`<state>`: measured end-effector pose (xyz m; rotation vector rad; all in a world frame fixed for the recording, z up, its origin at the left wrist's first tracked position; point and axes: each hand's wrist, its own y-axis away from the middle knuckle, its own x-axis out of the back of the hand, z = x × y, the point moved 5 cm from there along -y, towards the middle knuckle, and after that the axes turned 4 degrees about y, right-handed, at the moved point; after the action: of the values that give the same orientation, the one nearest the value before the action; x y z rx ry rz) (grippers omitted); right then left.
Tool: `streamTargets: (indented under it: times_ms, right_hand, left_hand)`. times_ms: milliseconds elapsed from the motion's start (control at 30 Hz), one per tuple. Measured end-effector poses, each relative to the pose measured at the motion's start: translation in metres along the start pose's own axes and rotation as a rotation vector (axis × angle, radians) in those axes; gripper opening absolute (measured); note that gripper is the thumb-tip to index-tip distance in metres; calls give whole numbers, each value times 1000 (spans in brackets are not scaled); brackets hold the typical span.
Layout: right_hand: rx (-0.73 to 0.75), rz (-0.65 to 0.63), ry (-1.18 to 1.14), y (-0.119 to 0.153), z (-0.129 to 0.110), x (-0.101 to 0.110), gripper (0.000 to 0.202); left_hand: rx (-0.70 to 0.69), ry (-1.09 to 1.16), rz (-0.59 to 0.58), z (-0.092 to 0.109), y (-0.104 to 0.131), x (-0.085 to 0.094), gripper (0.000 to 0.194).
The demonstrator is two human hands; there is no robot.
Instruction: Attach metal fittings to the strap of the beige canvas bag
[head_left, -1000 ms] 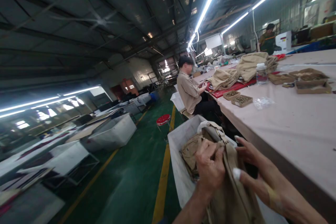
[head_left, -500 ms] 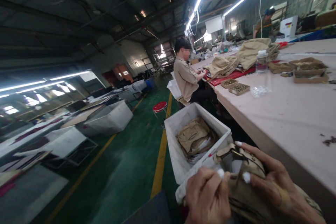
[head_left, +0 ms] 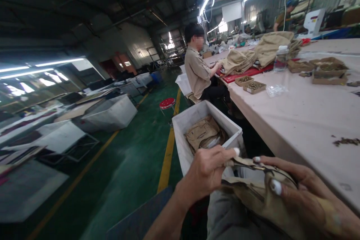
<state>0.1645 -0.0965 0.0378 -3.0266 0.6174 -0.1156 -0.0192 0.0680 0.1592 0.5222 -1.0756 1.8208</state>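
Observation:
Both my hands hold a khaki garment [head_left: 258, 202] over my lap at the bottom right. My left hand [head_left: 206, 170] pinches its upper edge, fingers closed on the cloth. My right hand [head_left: 298, 191] grips the same garment from the right, fingers curled over a seam with a dark strap or zipper. Just beyond my hands stands a white plastic bin [head_left: 182, 127] on the floor with more folded khaki garments [head_left: 204, 135] inside. The long pink table [head_left: 295, 108] runs along my right side.
A person in a khaki shirt [head_left: 197, 69] sits further along the table, working by a khaki pile [head_left: 261, 50]. Small cardboard trays [head_left: 254, 87], a bottle [head_left: 279, 60], scraps [head_left: 347, 141] lie on the table. A red stool [head_left: 167, 103], white bins [head_left: 109, 112] and a yellow floor line [head_left: 165, 161] lie left.
The garment has come out of the white bin and onto my lap. My hands moved down and right with it, and the view has tilted lower.

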Motion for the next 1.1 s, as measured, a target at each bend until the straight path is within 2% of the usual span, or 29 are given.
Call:
streamTargets:
  times_ms: [67, 133, 167, 233, 300, 367, 433, 567, 633, 733, 800, 867, 933, 967, 1033, 1100]
  right_hand:
    - [-75, -19, -35, 9, 0, 9, 58]
    - [-155, -64, -74, 11, 2, 12, 55]
    - [-195, -106, -109, 9, 4, 11, 54]
    - [-284, -247, -202, 1, 13, 3, 52]
    - [-349, -382, -284, -9, 29, -5, 46]
    - [-381, -404, -349, -18, 51, -7, 45]
    - [-398, -328, -381, -24, 77, -4, 49]
    - [-389, -183, -282, -29, 116, 7, 60]
    - [-359, -131, -159, -31, 121, 14, 65]
    - [-317, -21, 7, -35, 118, 27, 66]
    - [-305, 40, 68, -37, 113, 35, 61]
    - [-267, 121, 178, -35, 107, 47, 47]
    - [-202, 239, 303, -28, 98, 67, 34]
    - [-166, 303, 350, -23, 94, 82, 36]
    - [-132, 425, 440, -13, 90, 119, 45]
    - [-156, 533, 557, -7, 92, 167, 48]
  left_hand:
    - [34, 93, -239, 12, -13, 15, 42]
    - [106, 272, -446, 9, -23, 13, 39]
    - [147, 385, -519, 2, -26, 6, 33]
    - [243, 617, -593, -22, -27, -20, 21]
    - [374, 812, -613, -52, -22, -54, 33]
    - [486, 978, -612, -76, -14, -85, 46]
    - [579, 1113, -567, -92, -6, -107, 52]
    - [715, 1207, -456, -106, 2, -130, 45]
    - [737, 1225, -431, -107, 3, -139, 44]
    - [765, 1252, -375, -109, 4, -157, 42]
    - [786, 1272, -333, -113, 4, -170, 36]
    - [818, 1353, -273, -114, 4, -183, 35]
    - [879, 1446, -206, -112, 5, -194, 36]
    - [927, 1484, -175, -111, 7, -200, 36]
    - [1052, 1536, -127, -108, 12, -209, 34]
    - [1158, 1550, -89, -107, 16, -214, 33]
